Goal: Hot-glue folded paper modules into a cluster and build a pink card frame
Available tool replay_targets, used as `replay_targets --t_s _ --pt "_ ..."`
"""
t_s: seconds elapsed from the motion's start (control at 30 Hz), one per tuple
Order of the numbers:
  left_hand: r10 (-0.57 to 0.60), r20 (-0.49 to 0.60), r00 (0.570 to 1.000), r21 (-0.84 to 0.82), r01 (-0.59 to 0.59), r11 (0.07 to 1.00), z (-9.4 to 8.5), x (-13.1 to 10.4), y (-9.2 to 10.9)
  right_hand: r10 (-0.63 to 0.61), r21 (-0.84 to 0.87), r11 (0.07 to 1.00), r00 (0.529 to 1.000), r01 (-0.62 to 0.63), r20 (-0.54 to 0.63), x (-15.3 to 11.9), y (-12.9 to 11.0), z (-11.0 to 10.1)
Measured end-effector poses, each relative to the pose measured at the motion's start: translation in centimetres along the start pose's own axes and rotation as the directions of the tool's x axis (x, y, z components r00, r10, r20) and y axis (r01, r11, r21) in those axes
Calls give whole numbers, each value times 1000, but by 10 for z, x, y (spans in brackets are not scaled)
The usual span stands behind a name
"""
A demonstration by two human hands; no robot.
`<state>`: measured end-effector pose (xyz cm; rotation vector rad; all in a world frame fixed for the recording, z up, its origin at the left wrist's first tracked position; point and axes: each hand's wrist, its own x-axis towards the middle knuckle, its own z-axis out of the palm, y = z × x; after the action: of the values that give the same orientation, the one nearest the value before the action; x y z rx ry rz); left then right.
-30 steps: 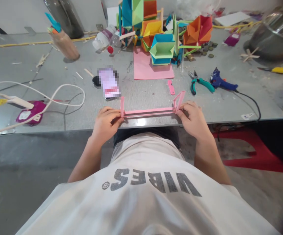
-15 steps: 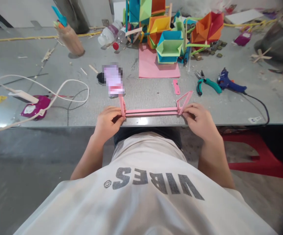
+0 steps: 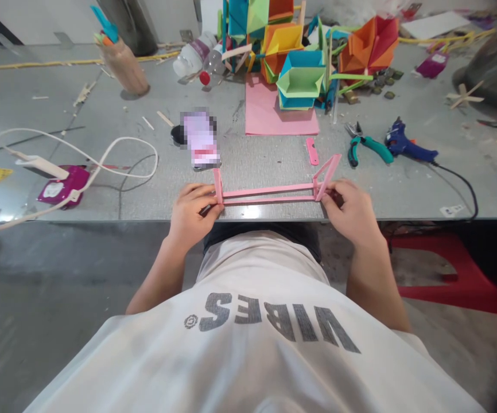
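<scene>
A pink stick frame (image 3: pixel 270 200) stands at the table's near edge, with two long bars and an upright triangular piece at each end. My left hand (image 3: pixel 197 207) pinches its left end between thumb and fingers. At the right end, my right hand (image 3: pixel 348 207) has its thumb and fingers closed on the base of the other triangle. Just beyond the frame lie a phone (image 3: pixel 201 137) with a blurred screen and a small pink piece (image 3: pixel 312 151) with holes.
Teal-handled pliers (image 3: pixel 371 148) and a blue glue gun (image 3: pixel 410 146) with a black cord lie to the right. Folded paper boxes (image 3: pixel 301 80) rest on pink paper (image 3: pixel 259 117) at the back. On the left are a purple adapter (image 3: pixel 74 178) with a white cable and a stick-filled cup (image 3: pixel 125 69).
The two long bars of the frame have spread apart, most clearly toward the right end. Both hands keep their hold at the ends; the whole view has shifted slightly.
</scene>
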<state>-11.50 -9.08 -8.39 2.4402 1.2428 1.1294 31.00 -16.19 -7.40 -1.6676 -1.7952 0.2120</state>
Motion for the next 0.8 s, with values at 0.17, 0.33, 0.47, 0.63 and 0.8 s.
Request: replay_targets --t_s 0.17,0.33,0.47,0.63,0.8 --pt "-5 -19 1000 74 7 997 1 -2 0 -38 -69 997 998 35 -40 0 1 2" --pt "-35 59 998 25 34 999 -2 -1 4 -66 -110 992 995 58 -72 -2 3 2" --pt "-17 48 999 48 14 999 0 -1 5 -82 -151 985 997 80 -8 -3 3 2" --pt "-8 -34 999 91 11 996 4 -1 4 -34 -199 979 999 41 39 -4 -5 2" --pt "-96 -48 994 107 101 989 5 0 4 -48 -286 957 999 45 -3 -8 -6 4"
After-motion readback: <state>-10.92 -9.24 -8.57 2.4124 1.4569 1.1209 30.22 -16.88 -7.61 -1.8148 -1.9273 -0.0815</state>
